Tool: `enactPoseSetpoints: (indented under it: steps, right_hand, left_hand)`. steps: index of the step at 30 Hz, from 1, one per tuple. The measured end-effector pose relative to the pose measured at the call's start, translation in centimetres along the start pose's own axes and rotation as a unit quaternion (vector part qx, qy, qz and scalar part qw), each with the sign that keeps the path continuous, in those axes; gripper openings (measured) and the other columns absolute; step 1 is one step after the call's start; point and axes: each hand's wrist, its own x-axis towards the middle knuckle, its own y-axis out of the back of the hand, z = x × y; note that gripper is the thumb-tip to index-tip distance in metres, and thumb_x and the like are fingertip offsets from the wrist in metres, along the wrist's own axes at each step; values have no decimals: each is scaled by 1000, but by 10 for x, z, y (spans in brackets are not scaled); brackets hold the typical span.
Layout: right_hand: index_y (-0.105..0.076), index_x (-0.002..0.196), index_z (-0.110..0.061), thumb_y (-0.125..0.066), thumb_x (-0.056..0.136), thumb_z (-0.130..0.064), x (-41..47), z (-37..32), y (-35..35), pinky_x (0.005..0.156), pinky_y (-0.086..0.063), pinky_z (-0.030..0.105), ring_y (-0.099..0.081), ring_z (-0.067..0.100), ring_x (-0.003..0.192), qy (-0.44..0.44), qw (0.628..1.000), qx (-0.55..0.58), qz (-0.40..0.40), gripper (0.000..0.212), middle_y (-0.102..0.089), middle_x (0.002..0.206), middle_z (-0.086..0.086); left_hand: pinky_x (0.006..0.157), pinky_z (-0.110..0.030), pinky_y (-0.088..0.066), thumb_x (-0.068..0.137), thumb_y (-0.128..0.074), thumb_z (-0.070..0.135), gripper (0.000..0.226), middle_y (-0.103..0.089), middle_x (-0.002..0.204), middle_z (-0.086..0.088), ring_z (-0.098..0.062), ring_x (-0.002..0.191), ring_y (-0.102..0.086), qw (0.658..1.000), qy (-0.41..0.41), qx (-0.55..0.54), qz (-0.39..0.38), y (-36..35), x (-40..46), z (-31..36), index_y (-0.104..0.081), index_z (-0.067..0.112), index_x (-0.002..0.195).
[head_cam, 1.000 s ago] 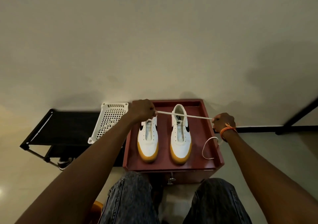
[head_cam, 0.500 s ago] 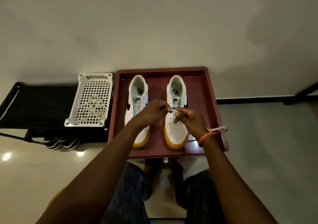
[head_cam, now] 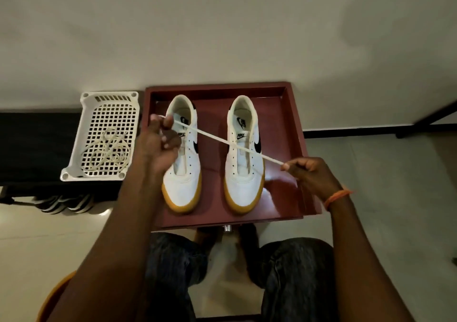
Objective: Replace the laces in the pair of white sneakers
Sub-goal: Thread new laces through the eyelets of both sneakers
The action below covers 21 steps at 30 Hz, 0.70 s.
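Two white sneakers with gum soles stand side by side, toes toward me, on a dark red tray table (head_cam: 295,128). Neither the left sneaker (head_cam: 184,180) nor the right sneaker (head_cam: 243,173) has a lace in its eyelets. A cream lace (head_cam: 222,141) is stretched taut between my hands, slanting across both shoes. My left hand (head_cam: 158,146) pinches one end above the left sneaker's collar. My right hand (head_cam: 306,173), with an orange wrist thread, pinches the other end beside the right sneaker.
A white perforated basket (head_cam: 74,168) sits left of the tray on a black stand and holds loose cream laces (head_cam: 107,149). Dark shoes (head_cam: 64,204) lie on the floor under the stand. My knees in dark jeans (head_cam: 294,274) are below the tray's front edge.
My hands were together over the right sneaker half a second ago. They have drawn apart, left hand up-left and right hand out right, pulling the lace taut.
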Motion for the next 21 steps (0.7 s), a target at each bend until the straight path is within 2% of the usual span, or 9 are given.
enactPoseSetpoints:
  steps: [3, 5, 7, 9, 11, 13, 14, 18, 21]
  right_hand:
    - [-72, 75, -27, -66, 93, -19, 2, -8, 14, 64, -44, 26, -54, 5, 58, -11, 997, -82, 4, 21, -66, 66, -2]
    - [-71, 75, -26, -62, 95, -18, 2, -37, 7, 57, -38, 24, -45, 0, 51, 21, 997, -71, 3, 22, -56, 58, -8]
    - [-71, 82, -18, -58, 98, -18, -1, -77, -8, 51, -35, 22, -38, 3, 49, 48, 998, 3, -31, 20, -51, 55, -10]
    - [-68, 88, -6, -56, 99, -17, -6, -112, -17, 45, -32, 19, -36, 4, 46, 74, 992, 77, -66, 19, -50, 56, -3]
    - [-64, 93, 5, -57, 98, -15, -8, -135, -15, 43, -30, 17, -36, 4, 43, 95, 988, 102, -66, 21, -47, 59, 3]
    - [-66, 96, 6, -59, 96, -17, -8, -142, 0, 42, -27, 17, -33, 3, 42, 99, 988, 99, -63, 24, -44, 58, 3]
    - [-68, 95, 4, -61, 95, -18, -7, -139, 10, 42, -27, 17, -32, 4, 43, 96, 988, 97, -68, 23, -44, 57, 1]
    - [-73, 99, -1, -64, 93, -15, -4, -106, 41, 47, -34, 19, -37, 8, 51, 92, 992, 37, -78, 18, -47, 55, -3]
    - [-75, 93, -4, -64, 93, -11, 4, -66, 50, 53, -41, 20, -43, 4, 50, 76, 995, -53, -40, 13, -51, 60, 4]
  left_hand:
    - [66, -23, -59, 107, -37, 22, 28, -74, 98, -12, -16, 74, -73, 996, -62, -44, -44, -21, -10, 8, -48, 15, 82]
    - [83, -36, -59, 105, -41, 17, 19, -69, 105, -5, -19, 94, -70, 983, -127, 115, -63, -43, -26, -18, -50, 18, 88]
    - [82, -40, -54, 105, -44, 22, 14, -64, 98, 7, -12, 89, -64, 888, -240, 379, -101, -57, -47, -57, -48, 25, 91]
    - [69, -39, -53, 106, -40, 32, 18, -63, 87, 4, -14, 73, -63, 800, -287, 506, -144, -71, -68, -82, -45, 23, 91]
    - [57, -37, -51, 106, -39, 34, 23, -62, 76, 2, -14, 62, -63, 797, -288, 512, -141, -81, -78, -83, -44, 18, 90]
    - [60, -34, -44, 105, -43, 34, 24, -56, 72, 7, -9, 62, -55, 788, -315, 518, -107, -87, -77, -67, -45, 24, 83]
    - [60, -34, -42, 104, -45, 34, 23, -53, 71, 7, -9, 62, -52, 805, -314, 495, -96, -88, -73, -56, -48, 24, 83]
    - [45, -22, -34, 102, -48, 24, 22, -46, 58, 3, -9, 46, -42, 954, -202, 220, 11, -88, -48, 15, -52, 13, 82]
    - [39, -15, -23, 103, -44, 22, 30, -39, 47, 5, -9, 36, -39, 971, -204, 80, 94, -82, -37, 68, -45, 17, 73]
